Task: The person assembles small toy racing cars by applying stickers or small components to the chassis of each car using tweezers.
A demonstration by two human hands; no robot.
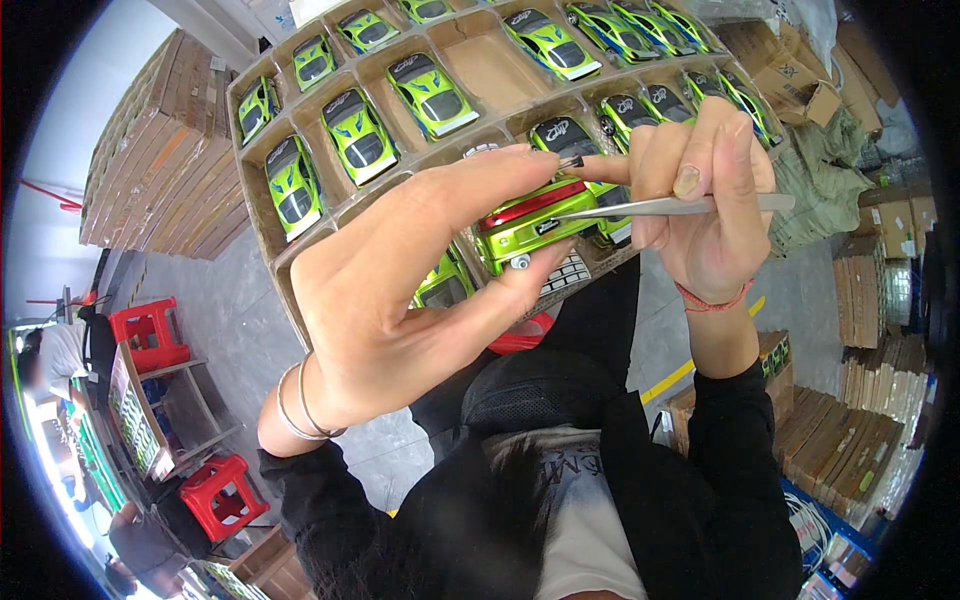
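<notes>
Left of my left hand [385, 265] I see red stools [197, 492] on grey floor [250, 310] and a white wall [115, 75]; past my right hand [712, 215], stacked cardboard [845, 445].

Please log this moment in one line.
left hand: holds glossy green toy car; right hand: holds slim silver tweezers; tips at car's rear

Bright, even white light leaves soft shadows. Glare blows out the rim well beyond the tray's [487, 72] left edge; cardboard stacks [165, 155] bend toward black corners. The held green car [512, 238] looks fairly sharp.
</notes>
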